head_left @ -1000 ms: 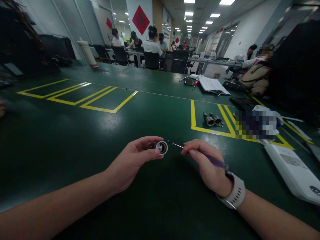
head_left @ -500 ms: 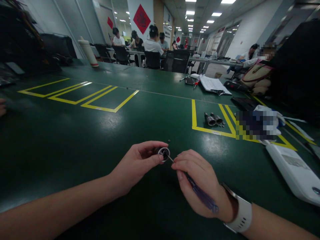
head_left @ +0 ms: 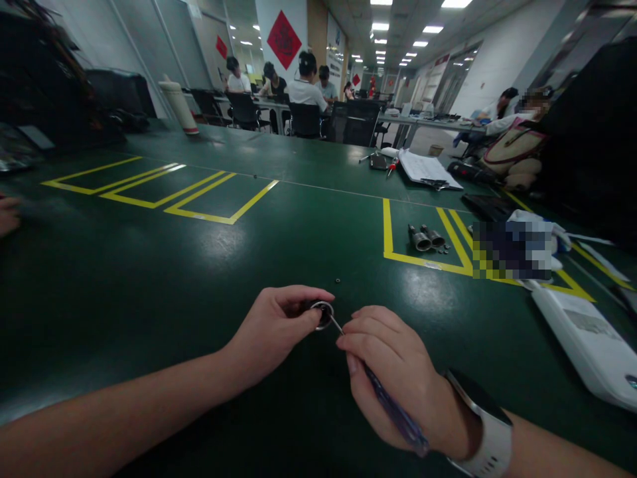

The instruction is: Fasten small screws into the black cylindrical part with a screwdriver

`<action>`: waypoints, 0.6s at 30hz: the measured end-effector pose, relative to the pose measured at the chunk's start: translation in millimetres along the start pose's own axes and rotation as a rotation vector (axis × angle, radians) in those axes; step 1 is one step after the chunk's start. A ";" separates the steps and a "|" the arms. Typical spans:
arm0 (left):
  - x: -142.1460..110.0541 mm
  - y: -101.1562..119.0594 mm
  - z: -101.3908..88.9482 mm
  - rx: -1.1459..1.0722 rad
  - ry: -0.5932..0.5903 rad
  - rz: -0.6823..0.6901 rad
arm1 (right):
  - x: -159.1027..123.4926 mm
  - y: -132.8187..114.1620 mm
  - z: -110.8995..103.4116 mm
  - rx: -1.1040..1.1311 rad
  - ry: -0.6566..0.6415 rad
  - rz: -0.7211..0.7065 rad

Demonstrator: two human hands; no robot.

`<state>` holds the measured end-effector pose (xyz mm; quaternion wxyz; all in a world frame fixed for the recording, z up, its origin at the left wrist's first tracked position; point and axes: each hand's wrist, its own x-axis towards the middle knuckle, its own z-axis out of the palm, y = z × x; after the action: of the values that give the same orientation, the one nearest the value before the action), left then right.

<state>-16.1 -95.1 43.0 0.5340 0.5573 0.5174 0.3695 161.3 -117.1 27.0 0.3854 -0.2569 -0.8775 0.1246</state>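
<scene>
My left hand (head_left: 273, 328) pinches a small round metal cylinder (head_left: 322, 314) just above the green table (head_left: 149, 265), its open end turned towards me. My right hand (head_left: 393, 372) grips a thin screwdriver with a purple handle (head_left: 393, 413). The metal tip of the screwdriver reaches into the cylinder's open end. A white watch (head_left: 490, 431) is on my right wrist. A tiny dark screw (head_left: 337, 280) lies on the table just beyond my hands.
Two more metal cylinders (head_left: 425, 238) and small screws lie in a yellow-taped box to the right. A white device (head_left: 587, 338) sits at the far right, papers (head_left: 423, 169) behind. Another person's hand (head_left: 7, 216) shows at the left edge. Seated people are far back.
My right hand swung the screwdriver from beside the cylinder until its tip entered the open end. Both hands drew closer to me and lower.
</scene>
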 end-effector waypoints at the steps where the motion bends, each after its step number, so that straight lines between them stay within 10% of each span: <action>1: -0.1 0.5 0.0 0.003 -0.001 -0.002 | 0.1 -0.6 0.0 -0.009 -0.004 -0.003; 11: 2.9 -1.2 -0.4 -0.074 -0.014 -0.063 | 3.7 -0.9 -12.0 0.174 0.148 0.036; 18: -1.1 4.8 -3.5 -0.143 -0.114 -0.211 | 9.8 45.0 -13.9 0.431 0.108 0.727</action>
<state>-18.8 -94.9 48.4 0.6367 0.4803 0.5143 0.3152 182.0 -73.8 23.6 0.4067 -0.4694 -0.6621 0.4194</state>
